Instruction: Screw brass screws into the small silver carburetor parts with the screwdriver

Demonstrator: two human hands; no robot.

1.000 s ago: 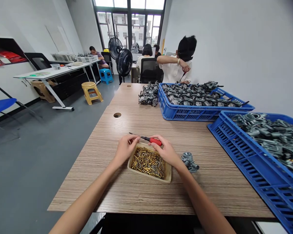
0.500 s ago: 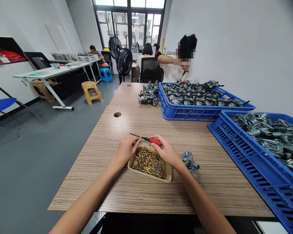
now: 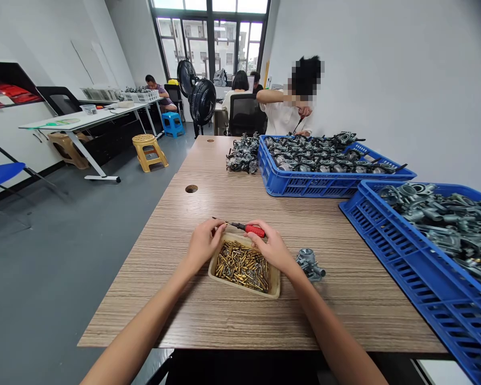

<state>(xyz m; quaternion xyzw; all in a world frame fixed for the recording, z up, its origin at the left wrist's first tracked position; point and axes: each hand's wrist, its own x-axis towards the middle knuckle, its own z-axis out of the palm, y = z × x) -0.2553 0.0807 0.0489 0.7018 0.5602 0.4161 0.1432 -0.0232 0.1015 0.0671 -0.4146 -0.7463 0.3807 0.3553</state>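
Observation:
My right hand (image 3: 273, 247) is closed around the red handle of a screwdriver (image 3: 255, 230), its dark shaft pointing left. The fingers of my left hand (image 3: 202, 245) are pinched by the shaft near its tip, with a small brass piece (image 3: 226, 223) showing at the fingertips; its exact shape is too small to make out. Just below both hands stands a cream plastic tray (image 3: 240, 289) filled with slim brass-coloured parts (image 3: 242, 264). A grey metal carburetor (image 3: 310, 264) sits on the table right of the tray, partly behind my right forearm.
Beyond my hands, a blue crate (image 3: 304, 184) holds rows of carburetors, with a pile of carburetors (image 3: 242, 153) beside it. Another blue crate (image 3: 401, 262) of metal castings stands at the right. A cable hole (image 3: 191, 189) pierces the table. Across it, a co-worker (image 3: 282, 112) handles a tool.
My left fingertips have shifted slightly left along the screwdriver shaft, away from the handle. The right hand keeps its grip on the screwdriver. The whole view has moved a little.

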